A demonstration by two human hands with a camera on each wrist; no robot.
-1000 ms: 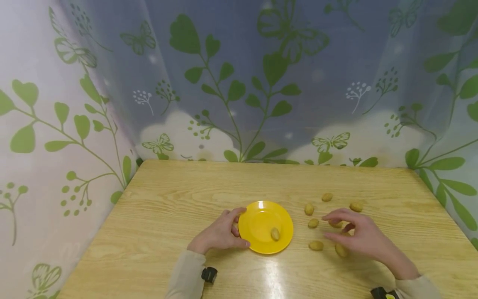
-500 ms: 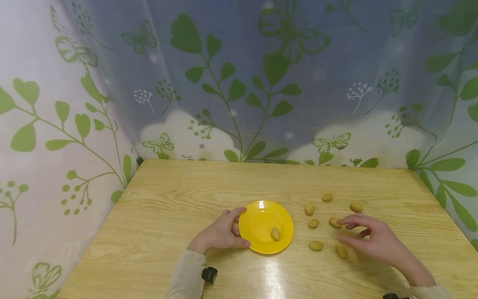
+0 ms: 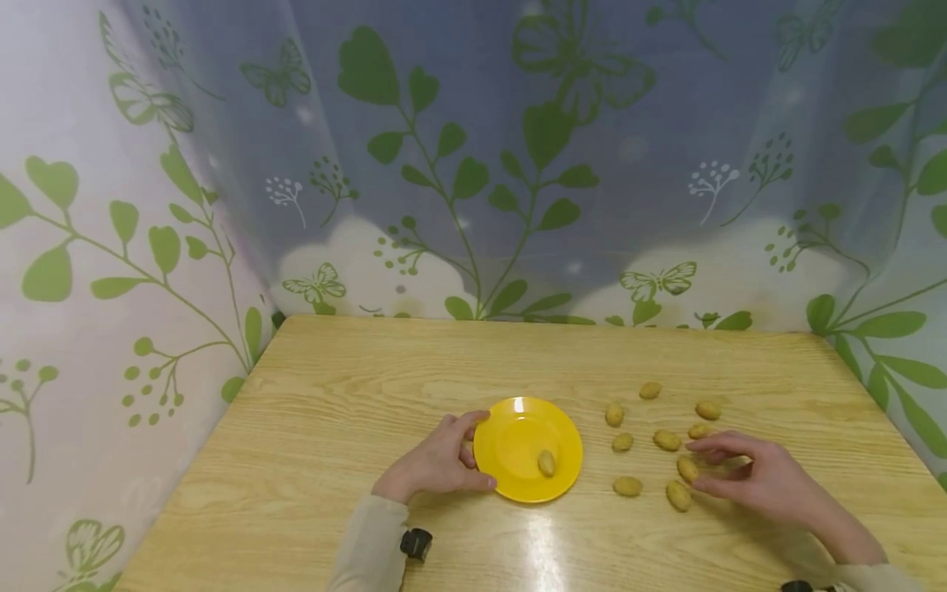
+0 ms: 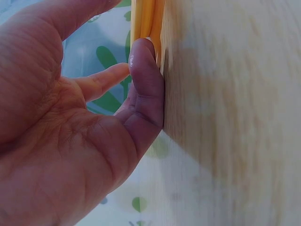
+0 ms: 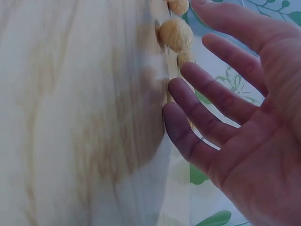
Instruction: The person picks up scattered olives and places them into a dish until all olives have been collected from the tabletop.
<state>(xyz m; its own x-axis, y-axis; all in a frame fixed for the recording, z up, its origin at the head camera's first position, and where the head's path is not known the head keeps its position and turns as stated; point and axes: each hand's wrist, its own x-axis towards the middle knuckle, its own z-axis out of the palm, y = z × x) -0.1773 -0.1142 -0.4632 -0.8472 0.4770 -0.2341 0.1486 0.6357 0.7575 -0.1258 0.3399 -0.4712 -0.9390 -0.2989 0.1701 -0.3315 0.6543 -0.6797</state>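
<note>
A yellow plate (image 3: pixel 496 448) lies on the table, with one oval, yellow-brown, nut-like piece (image 3: pixel 546 463) on it. My left hand (image 3: pixel 436 460) holds the plate by its left rim, thumb at the near side and fingers at the far side. The left wrist view shows the plate edge-on (image 4: pixel 146 19) by the fingertips. To the right, my right hand (image 3: pixel 769 481) hovers low with parted, lightly bent fingers and nothing held. Its thumb tip is close to a nut-like piece (image 3: pixel 687 469); whether they touch I cannot tell. Another piece (image 5: pixel 176 34) shows beyond the fingertips.
Several similar pieces lie loose between plate and right hand, including a near-left one (image 3: pixel 627 486), a far one (image 3: pixel 649 390) and a right one (image 3: pixel 708 409). The wooden table (image 3: pixel 355 370) meets a leaf-patterned curtain (image 3: pixel 473 164) at its back edge.
My right hand has drawn back to the right, uncovering several of the pieces under and beside it. My left hand and the plate have stayed in place.
</note>
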